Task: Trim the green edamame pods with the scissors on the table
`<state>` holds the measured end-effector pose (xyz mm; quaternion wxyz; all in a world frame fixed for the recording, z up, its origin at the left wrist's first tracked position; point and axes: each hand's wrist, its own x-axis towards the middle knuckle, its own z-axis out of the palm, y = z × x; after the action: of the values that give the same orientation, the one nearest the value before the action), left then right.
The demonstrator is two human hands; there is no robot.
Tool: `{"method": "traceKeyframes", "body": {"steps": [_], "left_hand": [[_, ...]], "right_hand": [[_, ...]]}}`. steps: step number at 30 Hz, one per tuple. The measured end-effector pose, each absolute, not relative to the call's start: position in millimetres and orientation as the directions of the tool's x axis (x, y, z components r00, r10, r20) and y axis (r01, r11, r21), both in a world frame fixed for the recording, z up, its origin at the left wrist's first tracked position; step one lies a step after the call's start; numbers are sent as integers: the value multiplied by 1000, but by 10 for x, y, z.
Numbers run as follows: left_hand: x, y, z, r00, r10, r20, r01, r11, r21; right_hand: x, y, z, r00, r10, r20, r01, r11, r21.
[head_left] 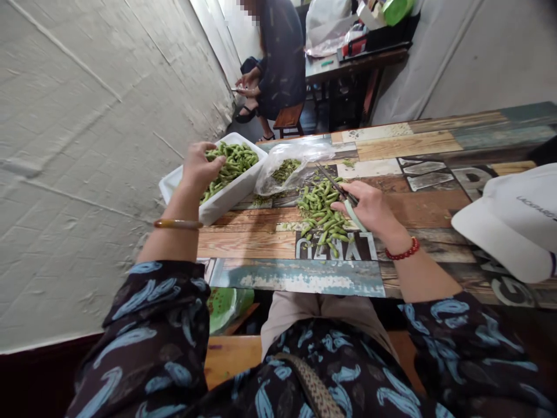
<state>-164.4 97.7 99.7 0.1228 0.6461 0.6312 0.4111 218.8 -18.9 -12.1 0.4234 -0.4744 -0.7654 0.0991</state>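
Observation:
My left hand (pixel 198 165) is over the near left part of a white plastic tub (pixel 230 196), thumb and fingers apart, at the edge of the green soybean pods (pixel 237 161) that fill it. Whether a pod lies under its fingers is hidden. Scissors (pixel 332 178) with dark blades and a pale green handle are in my right hand (pixel 372 206), pointing away to the upper left. Beside and below the blades spreads a loose heap of soybean pods (pixel 319 212) on the table. Between tub and heap sits a clear plastic bag (pixel 270 183) with small green trimmings (pixel 286 170) in it.
The wood-patterned table (pixel 248 244) meets a white wall (pixel 87 174) at left. A white cap (pixel 517 215) lies at right. Beyond the table a person (pixel 282 58) sits on a stool (pixel 289 118). A green basin (pixel 226 305) is below the table's front edge.

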Motion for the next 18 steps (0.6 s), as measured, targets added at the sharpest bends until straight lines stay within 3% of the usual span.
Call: {"method": "traceKeyframes", "body": {"steps": [2, 4, 12, 18], "left_hand": [[-1637, 931, 1047, -33, 936, 351, 887, -134, 441], [-1481, 827, 1049, 54, 953, 297, 928, -157, 337], [-208, 611, 576, 525, 830, 187, 770, -557, 312], [573, 839, 230, 620, 775, 118, 731, -626, 271]], "right_hand": [[2215, -172, -106, -146, 823, 549, 639, 502, -583], [2261, -146, -91, -88, 827, 556, 629, 479, -613], [2458, -20, -107, 154, 832, 534, 587, 358, -726], [2482, -19, -78, 218, 857, 468, 538, 294, -790]]}}
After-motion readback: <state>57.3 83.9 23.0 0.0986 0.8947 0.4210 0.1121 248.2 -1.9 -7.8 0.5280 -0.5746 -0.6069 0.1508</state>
